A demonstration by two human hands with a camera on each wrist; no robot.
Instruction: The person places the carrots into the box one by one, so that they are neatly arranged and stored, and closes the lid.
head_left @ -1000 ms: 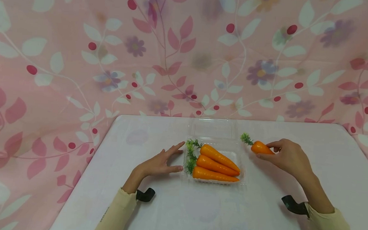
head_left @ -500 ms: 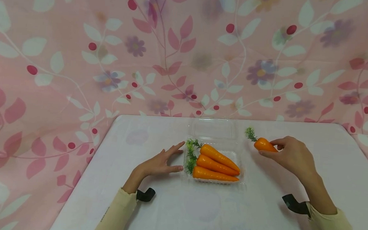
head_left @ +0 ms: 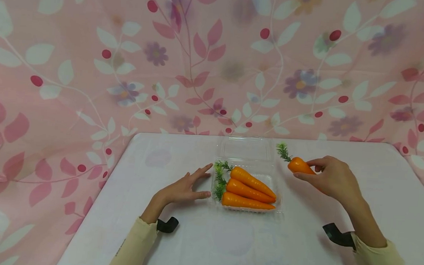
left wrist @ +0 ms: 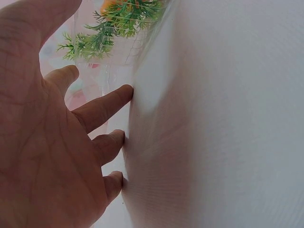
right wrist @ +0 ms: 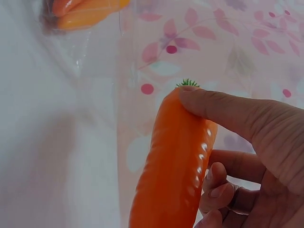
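Three orange carrots [head_left: 249, 188] with green leafy tops [head_left: 219, 182] lie side by side in a clear plastic container [head_left: 280, 181], tops to the left. At the container's left side my left hand [head_left: 181, 189] is spread, thumb and forefinger by the wall; the left wrist view shows its fingertips on the cloth. To the right of the container, my right hand [head_left: 334, 178] pinches another carrot [head_left: 300, 165] near its thick end. That carrot [right wrist: 173, 161] is held above the table, its top pointing to the back left. Part of its body is behind the hand in the head view.
The container's clear lid [head_left: 245, 148] lies folded back behind it. A white cloth covers the table [head_left: 234, 247]. A pink flowered curtain [head_left: 202, 59] hangs right behind the table's far edge. Black wrist mounts [head_left: 338, 235] stick out by both sleeves.
My right hand, with the carrot, moved slightly back and right, then a little left toward the container. The left hand and the three carrots stayed put.
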